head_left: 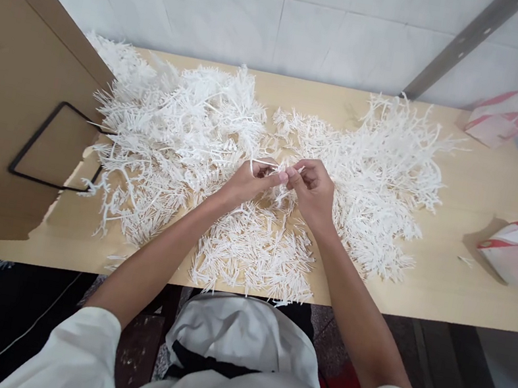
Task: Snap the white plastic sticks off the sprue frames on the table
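Both hands meet over the middle of the table, thumbs and fingertips nearly touching. My left hand (252, 181) is closed on a white branched piece, with a thin stem sticking out past its fingers. The fingers of my right hand (310, 186) pinch the same white cluster from the other side. A large heap of white branched pieces (178, 113) lies to the left, and another heap (390, 157) to the right. Small loose white sprigs (256, 254) are spread on the table just below the hands.
A cardboard sheet (21, 92) with a black wire frame (21, 145) stands at the left. Two red-and-white paper bags (497, 119) sit on the right of the tan table (461, 300). A metal post (459, 49) and a tiled wall are behind. Part of another person's arm shows lower left.
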Tool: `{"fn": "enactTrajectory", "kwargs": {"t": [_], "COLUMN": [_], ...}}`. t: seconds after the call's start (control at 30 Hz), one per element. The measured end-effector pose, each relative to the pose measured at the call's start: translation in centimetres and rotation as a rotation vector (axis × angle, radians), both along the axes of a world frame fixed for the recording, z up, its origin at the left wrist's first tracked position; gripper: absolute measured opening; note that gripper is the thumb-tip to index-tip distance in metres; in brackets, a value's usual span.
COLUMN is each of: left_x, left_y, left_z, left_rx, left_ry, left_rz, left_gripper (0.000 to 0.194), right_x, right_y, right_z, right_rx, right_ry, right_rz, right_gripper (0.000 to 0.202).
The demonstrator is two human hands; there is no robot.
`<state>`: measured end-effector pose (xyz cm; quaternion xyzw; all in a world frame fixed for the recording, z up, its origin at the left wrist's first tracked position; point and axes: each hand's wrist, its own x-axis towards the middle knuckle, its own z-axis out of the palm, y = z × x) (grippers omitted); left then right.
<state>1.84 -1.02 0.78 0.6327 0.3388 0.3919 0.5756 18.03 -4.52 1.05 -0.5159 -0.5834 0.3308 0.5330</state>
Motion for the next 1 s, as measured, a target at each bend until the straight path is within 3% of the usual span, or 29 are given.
{"fn": "enactTrajectory", "kwargs": {"t": [0.13, 0.27, 0.4, 0.6, 0.77, 0.87, 1.0], "left_x": [0.1, 0.3, 0.3, 0.3, 0.0, -0.4, -0.5], "left_y": [-0.4, 0.0, 0.4, 0.0, 0.2, 0.5, 0.7], "left_z": [0.3, -0.4, -0.9, -0.5, -0.6, -0.4, -0.2], "left_rx": [0.038, 0.114, 0.087, 0.006, 0.213, 0.303, 0.102], "left_ry": [0.026, 0.019, -0.054, 0.042, 0.236, 0.259, 0.084], "left_rz": [0.055, 0.109, 0.042, -0.025, -0.015, -0.020, -0.097], "left_gripper": [0.031, 0.027, 0.023, 0.026, 0.004, 0.011, 0.010], "right_x": [-0.2, -0.3, -0.5, -0.3, -0.3, -0.1, 0.0], "right_y": [0.0, 0.1, 0.1, 0.4, 0.1, 0.0, 0.2], "right_z": [0.1, 0.0, -0.1, -0.5, -0.9, -0.8, -0.4], "right_rx": [-0.010, -0.027, -0.049, -0.092, -0.113, -0.161, -0.149], "right_ry": [0.061, 0.054, 0.064, 0.059, -0.108, -0.073, 0.090], "right_rz": [0.001, 0.053, 0.085, 0.132, 0.160, 0.283, 0.298], "right_gripper": [0.027, 0.024, 0.024, 0.026, 0.026, 0.025, 0.027]}}
